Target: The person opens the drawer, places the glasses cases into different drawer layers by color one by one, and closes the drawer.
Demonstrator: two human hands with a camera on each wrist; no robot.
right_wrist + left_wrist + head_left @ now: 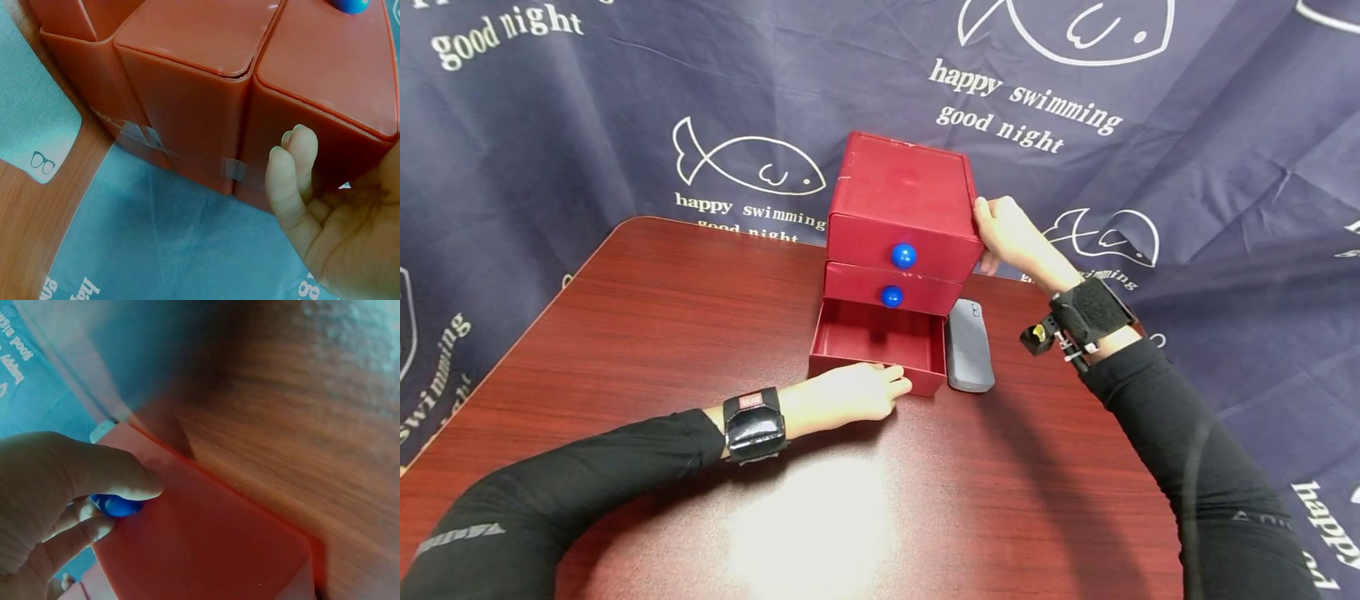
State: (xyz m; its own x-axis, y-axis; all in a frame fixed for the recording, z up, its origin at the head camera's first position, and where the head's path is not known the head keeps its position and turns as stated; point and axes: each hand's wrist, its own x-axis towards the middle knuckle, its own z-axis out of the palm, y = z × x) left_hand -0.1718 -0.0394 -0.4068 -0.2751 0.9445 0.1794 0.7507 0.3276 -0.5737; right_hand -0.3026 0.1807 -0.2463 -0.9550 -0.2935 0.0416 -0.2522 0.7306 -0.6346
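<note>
My left hand (850, 393) pinching blue round knob (115, 505) on pulled-out bottom drawer (880, 342) of red plastic three-drawer cabinet (898, 208). Drawer's long axis running straight away from me. My right hand (1011, 233) bracing cabinet's right side, fingers fairly straight, holding nothing. Grey glasses case (970, 346) lying on bench just right of drawer.

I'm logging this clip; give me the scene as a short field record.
Cabinet: red drawer unit, three drawers, on wooden table
Bottom drawer: pulled open, looks empty
Left hand: pinches the bottom drawer's blue knob
Right hand: rests against the unit's right side
Beside: grey glasses case, right of drawer
</note>
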